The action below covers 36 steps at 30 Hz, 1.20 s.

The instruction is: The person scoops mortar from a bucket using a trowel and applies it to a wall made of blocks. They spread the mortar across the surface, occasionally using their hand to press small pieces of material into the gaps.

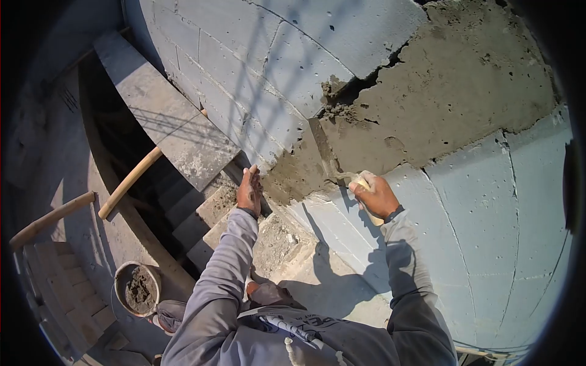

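My right hand (373, 194) is closed around the pale handle of a trowel (323, 146). The trowel's long, narrow blade lies along wet grey mortar (439, 91) that fills a broad band of the blue-grey wall (452, 226). A dark, ragged gap shows along the mortar's upper edge. Close to the lower left end of that band, my left hand (249, 190) is raised with its fingers stretched out and nothing in it.
A bucket (157, 299) of mortar stands at lower left, near stacked blocks (73, 299). A wide board (165, 116) runs beside the wall, with wooden poles (129, 183) and a dark stairwell (183, 213) left of it. Rubble (274, 244) lies on a ledge below the hands.
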Motion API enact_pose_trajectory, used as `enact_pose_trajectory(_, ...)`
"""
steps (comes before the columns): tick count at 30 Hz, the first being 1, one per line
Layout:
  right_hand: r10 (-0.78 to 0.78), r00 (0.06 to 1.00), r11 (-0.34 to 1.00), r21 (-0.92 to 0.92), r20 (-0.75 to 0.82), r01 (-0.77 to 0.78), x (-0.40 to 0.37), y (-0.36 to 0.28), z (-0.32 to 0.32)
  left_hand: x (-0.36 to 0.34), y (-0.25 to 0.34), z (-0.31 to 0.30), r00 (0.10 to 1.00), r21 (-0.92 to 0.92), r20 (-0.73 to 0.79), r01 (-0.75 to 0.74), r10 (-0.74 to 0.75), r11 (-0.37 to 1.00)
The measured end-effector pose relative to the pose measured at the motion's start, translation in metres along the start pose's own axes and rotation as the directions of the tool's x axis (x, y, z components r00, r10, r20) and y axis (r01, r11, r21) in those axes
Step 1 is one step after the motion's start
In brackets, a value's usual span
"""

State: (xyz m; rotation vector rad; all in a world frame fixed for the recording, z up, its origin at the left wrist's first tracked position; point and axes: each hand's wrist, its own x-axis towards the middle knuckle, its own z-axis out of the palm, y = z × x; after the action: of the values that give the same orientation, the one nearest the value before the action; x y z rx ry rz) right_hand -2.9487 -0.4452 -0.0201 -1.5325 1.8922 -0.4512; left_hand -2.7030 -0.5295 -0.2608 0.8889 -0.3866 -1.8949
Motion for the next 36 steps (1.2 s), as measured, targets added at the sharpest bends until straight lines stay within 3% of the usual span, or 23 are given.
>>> enact_pose_trajectory(2,0.034,0.998,0.983,0.185,-0.057,-0.023,-0.013,0.011,0.028,0.021,0.007,0.036,0.986,0.023,0.145,-0.084,0.08,0.996)
enact_pose_trajectory(4,0.075,0.991,0.888,0.459,-0.11,-0.016,-0.026,0.015,0.068,0.025,0.022,0.066,0.98,0.011,0.179,-0.094,0.091,0.995)
enact_pose_trajectory(6,0.026,0.974,0.801,0.588,-0.225,0.114,-0.02,0.003,0.103,0.02,0.038,0.093,0.968,0.013,0.217,-0.133,0.127,0.991)
enact_pose_trajectory(9,0.145,0.923,0.69,0.705,-0.356,0.163,0.021,-0.027,0.127,0.014,0.054,0.121,0.908,-0.01,0.409,-0.099,0.095,0.995)
enact_pose_trajectory(12,0.281,0.86,0.616,0.767,-0.426,0.179,0.056,-0.058,0.119,0.016,0.063,0.128,0.859,-0.035,0.5,-0.104,0.108,0.994)
enact_pose_trajectory(14,0.323,0.866,0.5,0.846,-0.381,0.185,0.072,-0.069,0.117,0.016,0.064,0.131,0.877,-0.089,0.47,-0.07,0.103,0.994)
enact_pose_trajectory(17,0.36,0.861,0.402,0.893,-0.359,0.205,0.092,-0.081,0.101,0.021,0.064,0.145,0.783,-0.171,0.622,0.161,-0.02,0.972)
enact_pose_trajectory(18,0.389,0.857,0.339,0.918,-0.338,0.208,0.091,-0.088,0.094,0.023,0.065,0.149,0.786,-0.172,0.618,0.165,-0.024,0.971)
enact_pose_trajectory(20,0.388,0.859,0.357,0.914,-0.334,0.194,0.083,-0.095,0.091,0.025,0.069,0.161,0.753,-0.173,0.658,0.173,-0.017,0.97)
enact_pose_trajectory(21,0.367,0.841,0.419,0.878,-0.397,0.232,0.083,-0.097,0.095,0.017,0.077,0.17,0.827,-0.138,0.56,0.137,-0.037,0.981)
enact_pose_trajectory(22,0.347,0.819,0.479,0.837,-0.457,0.264,0.081,-0.097,0.097,0.021,0.076,0.169,0.826,-0.142,0.562,0.142,-0.038,0.98)
enact_pose_trajectory(26,0.366,0.838,0.493,0.848,-0.404,0.194,0.079,-0.094,0.08,0.019,0.076,0.174,0.772,-0.161,0.634,0.198,-0.053,0.967)
enact_pose_trajectory(29,0.406,0.827,0.519,0.843,-0.39,0.143,0.082,-0.089,0.087,0.025,0.069,0.163,0.767,-0.057,0.622,0.244,-0.157,0.968)
enact_pose_trajectory(32,0.35,0.859,0.48,0.859,-0.373,0.177,0.077,-0.09,0.085,0.036,0.072,0.169,0.805,-0.085,0.593,0.076,-0.011,0.994)
enact_pose_trajectory(36,0.403,0.847,0.5,0.859,-0.348,0.115,0.079,-0.09,0.09,0.039,0.069,0.163,0.795,-0.049,0.601,0.146,-0.088,0.988)
